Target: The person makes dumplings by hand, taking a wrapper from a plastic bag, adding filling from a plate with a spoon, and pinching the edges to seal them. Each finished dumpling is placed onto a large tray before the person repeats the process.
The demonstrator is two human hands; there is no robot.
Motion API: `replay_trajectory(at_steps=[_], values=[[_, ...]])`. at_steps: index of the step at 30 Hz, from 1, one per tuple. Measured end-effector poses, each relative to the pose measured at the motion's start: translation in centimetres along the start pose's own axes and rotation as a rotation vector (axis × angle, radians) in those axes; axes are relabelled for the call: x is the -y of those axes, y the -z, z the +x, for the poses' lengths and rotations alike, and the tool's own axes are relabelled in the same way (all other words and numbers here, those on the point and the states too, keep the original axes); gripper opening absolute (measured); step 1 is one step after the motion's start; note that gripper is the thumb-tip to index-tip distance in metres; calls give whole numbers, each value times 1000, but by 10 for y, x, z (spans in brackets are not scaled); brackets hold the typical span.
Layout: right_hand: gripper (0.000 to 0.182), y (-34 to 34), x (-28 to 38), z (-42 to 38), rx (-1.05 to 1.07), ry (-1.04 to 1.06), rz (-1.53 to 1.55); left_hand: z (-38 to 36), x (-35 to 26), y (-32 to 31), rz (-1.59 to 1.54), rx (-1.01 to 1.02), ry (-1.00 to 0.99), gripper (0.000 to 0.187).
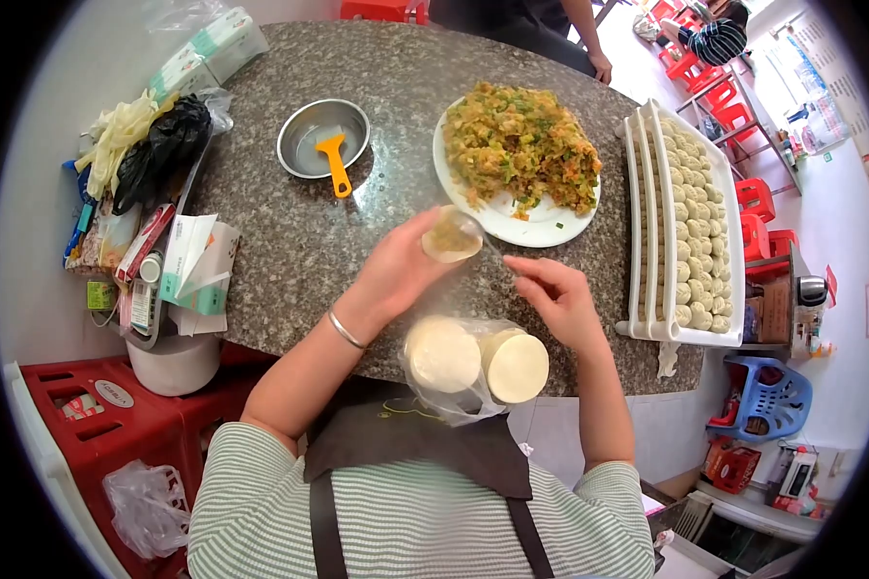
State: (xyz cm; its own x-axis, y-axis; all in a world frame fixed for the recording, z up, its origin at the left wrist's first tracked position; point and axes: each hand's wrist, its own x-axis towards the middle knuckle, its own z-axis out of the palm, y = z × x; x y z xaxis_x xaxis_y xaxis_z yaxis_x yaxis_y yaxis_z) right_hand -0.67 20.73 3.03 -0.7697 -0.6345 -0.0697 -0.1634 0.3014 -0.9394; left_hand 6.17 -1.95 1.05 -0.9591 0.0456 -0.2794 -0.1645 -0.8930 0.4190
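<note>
My left hand holds a round dough wrapper in its curled fingers, with some filling in the middle. My right hand is closed round the handle of a metal spoon, whose bowl lies over the wrapper. Beyond both hands a white plate bears a large heap of chopped orange and green filling. Near my body two stacks of round wrappers, the left stack and the right stack, stand in a clear plastic bag.
A metal bowl with an orange-handled tool sits at the back left. Stacked white trays of shaped dumplings line the right edge. Bags and boxes are at the left. A person stands across the table.
</note>
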Motion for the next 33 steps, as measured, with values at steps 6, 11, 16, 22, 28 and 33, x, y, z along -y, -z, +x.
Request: replay_trajectory(at_steps=[6,11,16,22,28,33], values=[[31,14,-6,-3,-50,89,-193,8,-5,3,168,7,-121,37],[24,26,-22,18,-326,203,-596,14,3,-17,517,59,-321,40],[17,5,12,39,-377,310,1,23,2,-50,468,75,-243,39],[16,-3,14,53,-413,226,317,33,3,-47,754,67,-521,40],[16,-3,14,60,-360,213,204,36,6,-35,948,60,-750,26],[15,-1,22,67,-268,88,352,32,1,-34,957,66,-725,22]])
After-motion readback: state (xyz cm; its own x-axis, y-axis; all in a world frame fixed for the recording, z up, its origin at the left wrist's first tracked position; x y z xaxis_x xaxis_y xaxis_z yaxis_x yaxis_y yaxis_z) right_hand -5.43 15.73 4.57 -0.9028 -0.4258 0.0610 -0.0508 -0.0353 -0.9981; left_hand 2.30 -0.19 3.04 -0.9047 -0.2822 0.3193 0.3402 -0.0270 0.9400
